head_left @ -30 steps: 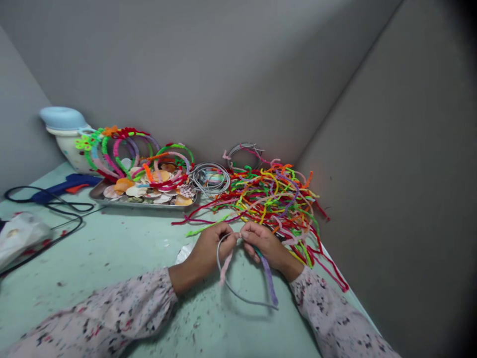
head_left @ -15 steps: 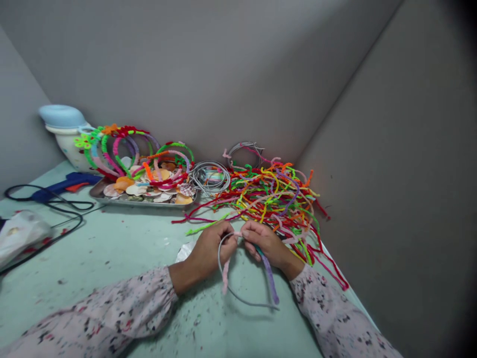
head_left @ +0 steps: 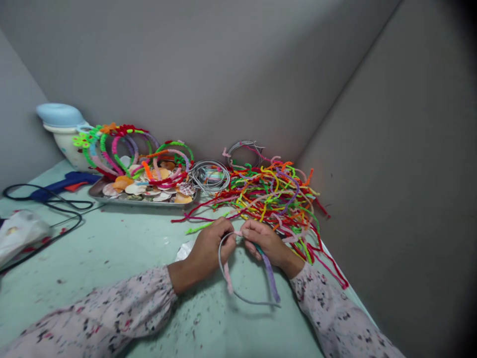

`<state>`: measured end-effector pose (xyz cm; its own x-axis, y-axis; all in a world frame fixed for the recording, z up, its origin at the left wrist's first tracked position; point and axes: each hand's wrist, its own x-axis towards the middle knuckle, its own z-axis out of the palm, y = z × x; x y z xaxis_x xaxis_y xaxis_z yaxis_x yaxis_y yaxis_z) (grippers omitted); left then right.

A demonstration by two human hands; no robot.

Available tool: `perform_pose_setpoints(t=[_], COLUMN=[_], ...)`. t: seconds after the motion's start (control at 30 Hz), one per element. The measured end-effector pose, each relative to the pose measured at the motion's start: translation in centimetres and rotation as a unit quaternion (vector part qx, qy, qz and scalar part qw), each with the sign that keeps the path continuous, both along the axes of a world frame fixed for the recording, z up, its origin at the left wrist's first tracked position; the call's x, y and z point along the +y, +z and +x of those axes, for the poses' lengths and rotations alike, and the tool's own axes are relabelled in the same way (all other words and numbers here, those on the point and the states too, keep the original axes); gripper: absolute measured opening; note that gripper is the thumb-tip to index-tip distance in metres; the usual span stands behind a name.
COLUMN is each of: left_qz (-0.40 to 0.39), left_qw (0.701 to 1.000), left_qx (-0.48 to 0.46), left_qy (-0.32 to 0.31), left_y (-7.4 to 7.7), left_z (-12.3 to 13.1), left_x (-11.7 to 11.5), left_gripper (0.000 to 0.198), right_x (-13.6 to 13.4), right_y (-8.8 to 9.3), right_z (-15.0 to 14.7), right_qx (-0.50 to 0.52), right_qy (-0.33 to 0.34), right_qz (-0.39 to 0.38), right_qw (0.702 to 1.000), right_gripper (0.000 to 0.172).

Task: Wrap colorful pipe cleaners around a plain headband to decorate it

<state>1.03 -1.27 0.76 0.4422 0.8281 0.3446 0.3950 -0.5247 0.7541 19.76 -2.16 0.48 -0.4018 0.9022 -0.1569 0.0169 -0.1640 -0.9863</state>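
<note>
Both hands meet at the top of a thin grey headband (head_left: 250, 301) held above the table. My right hand (head_left: 265, 242) grips the headband, its thumb and fingers closed over a wrapped stretch. Below that hand, the band's covered arm (head_left: 271, 278) shows teal, then purple fuzz. My left hand (head_left: 213, 246) is closed in a pinch on a pink pipe cleaner (head_left: 228, 282), whose loose end hangs below the fingers. A short pink turn lies on the band between the hands. The grey arm on the left is bare and curves down towards the right.
Beyond the hands lies a tangled pile of pipe cleaners (head_left: 268, 194). Grey headbands (head_left: 209, 178) sit beside a metal tray (head_left: 141, 203) of shells and finished colourful headbands. At left are a blue glue gun (head_left: 61, 185) with its black cord, a lidded container (head_left: 67, 139) and a white bag (head_left: 22, 233).
The pink pipe cleaner's loose end has swung slightly right, towards the grey band. Both hands keep nearly the same place and grip.
</note>
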Motion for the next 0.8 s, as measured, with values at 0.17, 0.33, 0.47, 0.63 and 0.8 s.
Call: perform_pose_setpoints(t=[0.17, 0.33, 0.47, 0.63, 0.8], left_qz=[0.029, 0.012, 0.008, 0.02, 0.045], left_qw=[0.999, 1.0, 1.0, 0.999, 0.998], left_qx=[0.014, 0.02, 0.02, 0.024, 0.036], left_qy=[-0.007, 0.006, 0.017, 0.011, 0.008], left_y=[0.12, 0.13, 0.16, 0.13, 0.06], left_z=[-0.16, 0.07, 0.15, 0.02, -0.09], left_x=[0.06, 0.08, 0.06, 0.0, -0.08], left_gripper=[0.011, 0.011, 0.008, 0.007, 0.007], right_x=[0.01, 0.12, 0.14, 0.06, 0.14], right_y=[-0.1, -0.16, -0.23, -0.39, -0.45], right_z=[0.01, 0.08, 0.11, 0.09, 0.14], right_qx=[0.009, 0.017, 0.021, 0.026, 0.028], right_qy=[-0.002, -0.015, -0.017, -0.016, -0.008], right_qz=[-0.001, -0.009, -0.009, -0.014, -0.002], right_qw=[1.0, 1.0, 1.0, 0.999, 1.0], right_gripper=[0.026, 0.025, 0.026, 0.025, 0.024])
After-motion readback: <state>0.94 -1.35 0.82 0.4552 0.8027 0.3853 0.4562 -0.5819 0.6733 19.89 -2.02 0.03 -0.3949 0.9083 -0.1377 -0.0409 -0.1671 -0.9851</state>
